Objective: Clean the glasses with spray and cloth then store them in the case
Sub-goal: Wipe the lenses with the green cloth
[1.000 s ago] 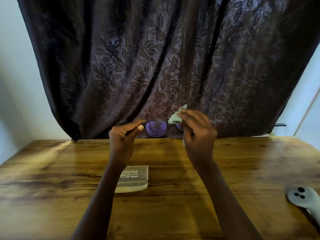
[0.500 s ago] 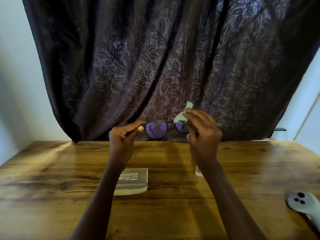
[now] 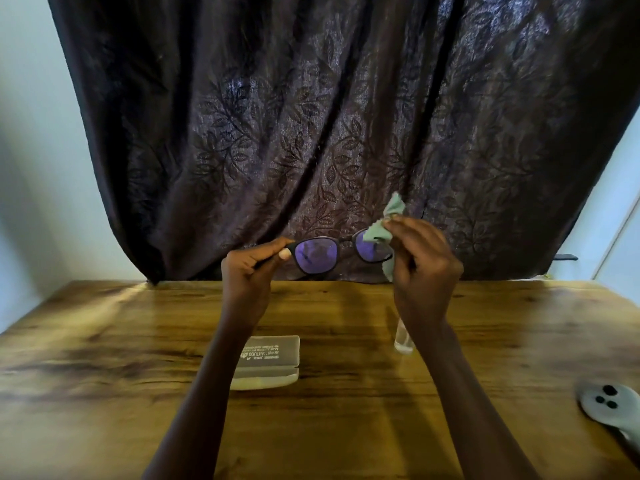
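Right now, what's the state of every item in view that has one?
glasses, held up off the table, left hand gripping the frame's left end.
cloth, crumpled, pinched by the right hand against the lens on the person's right.
case, shut, flat on the table.
spray bottle, upright on the table, partly hidden behind the right forearm.
controller, lying at the table's right edge.
curtain, drawn.

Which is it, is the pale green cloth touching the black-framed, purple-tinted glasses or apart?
Touching. The head view shows the right hand pinching the pale green cloth over one lens of the black-framed glasses.
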Tool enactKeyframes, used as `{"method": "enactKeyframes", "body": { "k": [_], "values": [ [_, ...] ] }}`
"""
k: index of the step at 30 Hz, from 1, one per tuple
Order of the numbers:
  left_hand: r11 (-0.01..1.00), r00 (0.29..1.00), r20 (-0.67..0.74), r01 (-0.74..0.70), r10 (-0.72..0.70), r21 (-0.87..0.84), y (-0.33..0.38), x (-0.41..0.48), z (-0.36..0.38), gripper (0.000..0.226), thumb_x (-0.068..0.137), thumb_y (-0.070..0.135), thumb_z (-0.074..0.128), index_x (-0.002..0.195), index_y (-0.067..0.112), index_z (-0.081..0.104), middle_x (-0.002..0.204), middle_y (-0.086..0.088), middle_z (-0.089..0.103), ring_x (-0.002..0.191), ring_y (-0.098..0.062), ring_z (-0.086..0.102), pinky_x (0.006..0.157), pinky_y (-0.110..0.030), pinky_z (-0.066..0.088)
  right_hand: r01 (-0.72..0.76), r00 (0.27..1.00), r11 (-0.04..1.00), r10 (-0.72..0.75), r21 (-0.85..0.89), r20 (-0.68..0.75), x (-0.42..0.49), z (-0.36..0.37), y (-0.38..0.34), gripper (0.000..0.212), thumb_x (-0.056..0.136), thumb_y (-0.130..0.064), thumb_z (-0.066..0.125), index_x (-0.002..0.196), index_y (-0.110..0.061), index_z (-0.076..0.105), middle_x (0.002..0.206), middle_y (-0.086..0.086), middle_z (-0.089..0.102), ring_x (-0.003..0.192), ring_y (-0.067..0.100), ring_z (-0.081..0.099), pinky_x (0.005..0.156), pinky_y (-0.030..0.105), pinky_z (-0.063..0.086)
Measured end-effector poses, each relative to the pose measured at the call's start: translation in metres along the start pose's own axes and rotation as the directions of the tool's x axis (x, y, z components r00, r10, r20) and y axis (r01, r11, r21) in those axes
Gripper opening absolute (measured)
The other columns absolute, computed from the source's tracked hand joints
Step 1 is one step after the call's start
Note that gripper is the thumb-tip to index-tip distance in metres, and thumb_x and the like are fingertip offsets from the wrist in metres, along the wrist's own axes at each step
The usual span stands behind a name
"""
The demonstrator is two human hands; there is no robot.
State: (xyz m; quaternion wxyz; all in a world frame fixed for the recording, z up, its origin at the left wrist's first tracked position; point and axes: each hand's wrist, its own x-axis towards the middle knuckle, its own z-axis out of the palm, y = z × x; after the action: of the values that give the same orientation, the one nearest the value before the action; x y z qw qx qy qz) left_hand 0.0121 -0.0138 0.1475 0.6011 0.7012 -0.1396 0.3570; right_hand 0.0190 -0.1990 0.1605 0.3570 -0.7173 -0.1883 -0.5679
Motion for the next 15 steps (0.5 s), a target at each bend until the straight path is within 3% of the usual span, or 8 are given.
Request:
{"method": "enactKeyframes", "body": {
  "k": [2,6,10,12,15],
  "values": [
    [1.0,1.0,0.003,-0.004,0.004,0.0,0.001,0.001,0.002,0.031,0.079,-0.008,0.056,0.109,-0.004,0.052,0.107,-0.023,0.061,0.093,-0.028,0.064,0.088,-0.038,0.049,0.05,0.998,0.999,-0.05,0.012,0.022,-0.001,0.005,-0.008,0.032,0.066,0.025,0.057,0.092,0.01,0.068,0.092,0.024,0.069,0.092,0.036,0.063,0.085,0.028,0.045],
    [1.0,1.0,0.004,-0.012,0.012,0.022,-0.001,0.001,-0.003,0.03,0.079,-0.007,0.056,0.109,-0.004,0.052,0.106,-0.024,0.062,0.091,-0.023,0.065,0.085,-0.033,0.051,0.109,0.991,0.994,-0.109,0.005,0.079,-0.03,0.008,-0.01,0.031,0.066,0.026,0.059,0.091,0.01,0.068,0.091,0.024,0.069,0.092,0.032,0.063,0.089,0.024,0.043],
    [1.0,1.0,0.005,0.002,-0.002,0.012,-0.001,-0.001,-0.011,0.031,0.079,-0.005,0.055,0.109,0.001,0.054,0.105,-0.015,0.063,0.091,-0.02,0.065,0.087,-0.039,0.051,0.049,0.998,0.999,-0.049,0.003,0.039,-0.044,0.001,0.004,0.018,0.078,0.007,0.055,0.089,0.009,0.069,0.09,0.022,0.069,0.091,0.026,0.059,0.085,0.021,0.044],
    [1.0,1.0,-0.014,0.001,-0.001,0.003,-0.002,-0.002,-0.012,0.032,0.079,-0.004,0.055,0.11,0.004,0.054,0.105,-0.012,0.062,0.088,-0.01,0.065,0.086,-0.038,0.052,-0.044,0.999,0.998,0.044,0.038,0.002,-0.046,-0.003,0.009,0.017,0.077,0.009,0.058,0.089,0.006,0.069,0.089,0.017,0.068,0.086,0.021,0.061,0.084,0.014,0.043],
    [1.0,0.999,-0.033,0.019,-0.02,-0.023,-0.003,-0.002,-0.012,0.033,0.079,-0.005,0.055,0.111,0.003,0.052,0.107,-0.012,0.061,0.086,-0.004,0.064,0.085,-0.034,0.051,-0.349,0.933,0.909,0.359,0.229,0.0,-0.047,-0.009,0.006,0.026,0.08,0.007,0.063,0.095,-0.014,0.066,0.089,0.007,0.068,0.082,0.009,0.062,0.076,0.015,0.048]
  ]
}}
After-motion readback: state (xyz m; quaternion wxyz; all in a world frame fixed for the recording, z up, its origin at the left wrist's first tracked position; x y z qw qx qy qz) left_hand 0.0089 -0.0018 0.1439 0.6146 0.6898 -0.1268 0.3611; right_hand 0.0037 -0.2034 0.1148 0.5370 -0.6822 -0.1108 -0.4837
